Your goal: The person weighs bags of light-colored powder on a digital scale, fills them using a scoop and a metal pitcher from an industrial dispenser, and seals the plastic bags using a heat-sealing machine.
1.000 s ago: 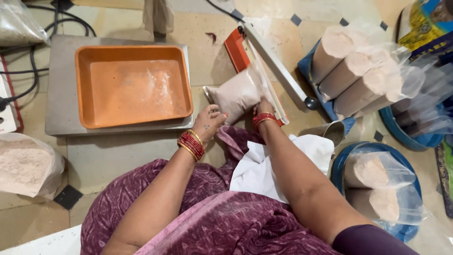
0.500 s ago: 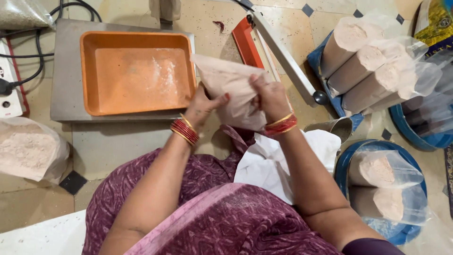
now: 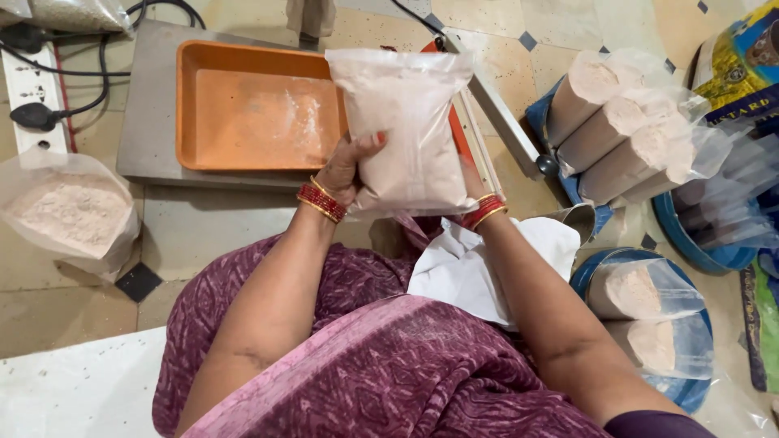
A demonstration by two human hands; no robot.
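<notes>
**A:** So what's in the hands here?

**B:** A clear bag (image 3: 406, 130) packed with pale pinkish flour, held upright above the lap, in front of the orange tray (image 3: 251, 109). The left hand (image 3: 349, 166) grips its lower left side – fingers curled tight on the plastic, thumb across the front. The right hand (image 3: 475, 182) is mostly hidden behind the bag; it's against the lower right edge, but I can't tell how its fingers sit.

**A:** Bangles on both wrists?

**B:** Yep, red and gold on each.

**A:** And the tray?

**B:** It sits on a grey scale (image 3: 146, 122), dusted with flour. Just right of the bag there's a red sealer (image 3: 462, 134) with its long arm (image 3: 499, 113) angled up – the bag covers part of it.

**A:** Anything else around?

**B:** Plenty. A blue basin (image 3: 540, 122) at the right holds several filled bags (image 3: 617, 122) lying side by side. A second blue basin (image 3: 690, 389) lower right has two more bags (image 3: 641, 292). On the left floor there's an open sack (image 3: 69, 211) of the same flour, near a power strip (image 3: 28, 89) with black cables. A white cloth (image 3: 471, 268) lies on the lap, just under the right wrist.
</notes>
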